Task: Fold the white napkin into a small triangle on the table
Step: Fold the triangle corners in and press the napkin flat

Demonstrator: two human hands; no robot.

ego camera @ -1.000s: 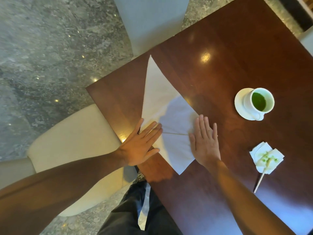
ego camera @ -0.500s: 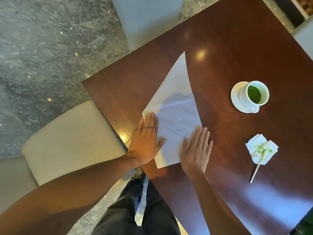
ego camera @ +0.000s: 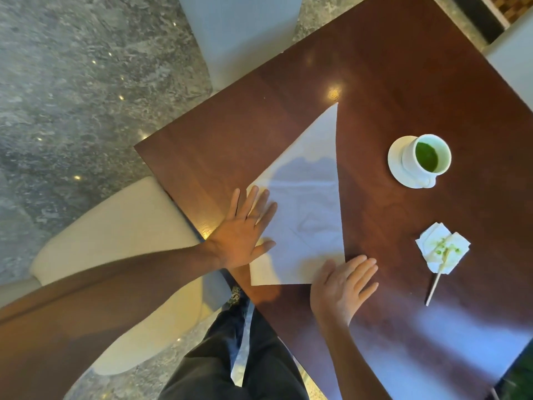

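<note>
The white napkin (ego camera: 311, 203) lies flat on the dark wooden table (ego camera: 403, 82) as a large triangle, its long tip pointing away from me. My left hand (ego camera: 245, 229) rests palm down, fingers spread, on the napkin's left edge. My right hand (ego camera: 341, 287) lies flat at the napkin's near right corner, mostly on the table, its fingers apart and touching the corner. Neither hand grips anything.
A white cup of green liquid (ego camera: 427, 157) on a saucer stands to the right. Closer to me lies a crumpled, green-stained tissue (ego camera: 441, 249) with a thin stick (ego camera: 434, 287). Cream chairs (ego camera: 115, 226) stand at the table's left edge and far side.
The napkin has turned clockwise under my hands, its tip swinging from the far left edge toward the table's middle. My right hand slid to the near right corner.
</note>
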